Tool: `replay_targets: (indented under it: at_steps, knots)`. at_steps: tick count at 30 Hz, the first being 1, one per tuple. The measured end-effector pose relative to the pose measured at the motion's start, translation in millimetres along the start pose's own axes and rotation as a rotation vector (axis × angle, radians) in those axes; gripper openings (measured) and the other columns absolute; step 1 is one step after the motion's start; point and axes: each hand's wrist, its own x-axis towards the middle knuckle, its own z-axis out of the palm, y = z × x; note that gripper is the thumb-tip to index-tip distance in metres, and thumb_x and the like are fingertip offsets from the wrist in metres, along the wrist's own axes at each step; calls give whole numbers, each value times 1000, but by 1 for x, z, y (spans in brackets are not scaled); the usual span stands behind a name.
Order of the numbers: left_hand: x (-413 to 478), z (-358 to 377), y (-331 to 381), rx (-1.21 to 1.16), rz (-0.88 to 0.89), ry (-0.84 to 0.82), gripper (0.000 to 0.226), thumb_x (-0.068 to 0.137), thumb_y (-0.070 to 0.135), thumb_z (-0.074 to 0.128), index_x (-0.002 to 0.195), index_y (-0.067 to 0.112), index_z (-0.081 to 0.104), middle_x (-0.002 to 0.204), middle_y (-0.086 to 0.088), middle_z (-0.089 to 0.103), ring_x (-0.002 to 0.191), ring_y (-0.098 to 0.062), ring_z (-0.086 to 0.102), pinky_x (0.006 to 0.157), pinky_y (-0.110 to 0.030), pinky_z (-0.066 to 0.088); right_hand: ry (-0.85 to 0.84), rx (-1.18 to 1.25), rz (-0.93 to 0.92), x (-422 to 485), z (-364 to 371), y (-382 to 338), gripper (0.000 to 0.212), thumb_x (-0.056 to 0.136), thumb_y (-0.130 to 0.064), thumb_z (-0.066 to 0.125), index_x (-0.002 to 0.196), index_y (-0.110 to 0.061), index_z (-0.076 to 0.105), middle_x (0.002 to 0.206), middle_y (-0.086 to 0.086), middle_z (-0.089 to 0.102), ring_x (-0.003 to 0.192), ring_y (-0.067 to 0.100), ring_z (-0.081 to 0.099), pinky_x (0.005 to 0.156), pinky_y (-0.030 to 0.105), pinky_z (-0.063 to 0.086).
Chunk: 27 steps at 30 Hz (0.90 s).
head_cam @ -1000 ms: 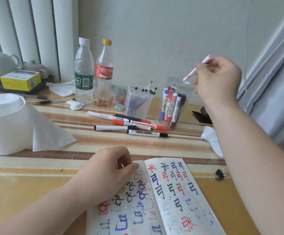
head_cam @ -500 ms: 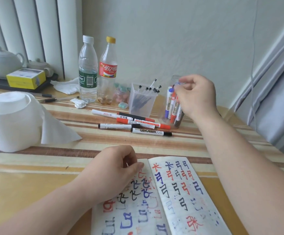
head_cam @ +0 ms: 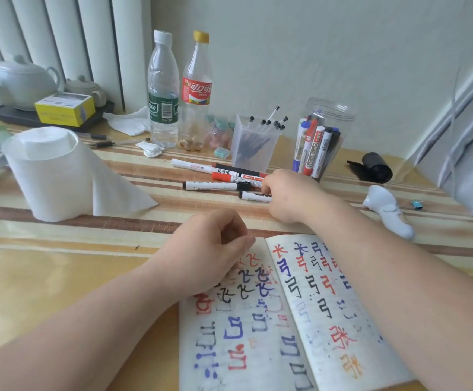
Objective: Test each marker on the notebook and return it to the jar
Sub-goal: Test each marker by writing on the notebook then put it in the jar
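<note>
The right hand (head_cam: 288, 196) has its fingers curled round the right end of the nearest marker (head_cam: 253, 196), which lies left-to-right on the table (head_cam: 60, 277), poking out leftward. The jar (head_cam: 328, 119) stands just beyond. The left hand (head_cam: 212, 249) rests loosely curled on the notebook (head_cam: 314, 306).

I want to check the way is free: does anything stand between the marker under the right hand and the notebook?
Nothing visible does. The right hand grips the nearest marker; only bare table lies between it and the notebook. The left hand rests on the left page; the right page is free.
</note>
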Motion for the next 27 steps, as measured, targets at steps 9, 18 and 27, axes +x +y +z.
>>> replay_targets:
  at_steps: [9, 18, 27]
  knots:
    - [-3, 0, 0, -37, 12, -8, 15, 94, 45, 69, 90, 32, 63, 70, 14, 74, 59, -7, 72, 70, -45, 64, 301, 385, 43, -52, -23, 8, 15, 77, -28, 71, 79, -22, 58, 74, -9, 60, 66, 13, 56, 54, 28, 41]
    - [-7, -1, 7, 18, 128, -21, 15, 99, 41, 64, 88, 31, 64, 72, 7, 71, 59, -6, 69, 64, -38, 60, -6, 1774, -26, -109, 6, -21, 17, 82, -17, 60, 79, -6, 73, 59, 15, 62, 46, 27, 57, 38, 20, 27]
    - [-12, -2, 13, 163, 245, -107, 21, 108, 26, 46, 116, 15, 62, 92, -1, 64, 85, -17, 57, 81, -34, 46, 108, 1707, -128, -112, 23, -24, 5, 85, -13, 72, 81, -14, 69, 59, 7, 61, 44, 20, 52, 38, 19, 32]
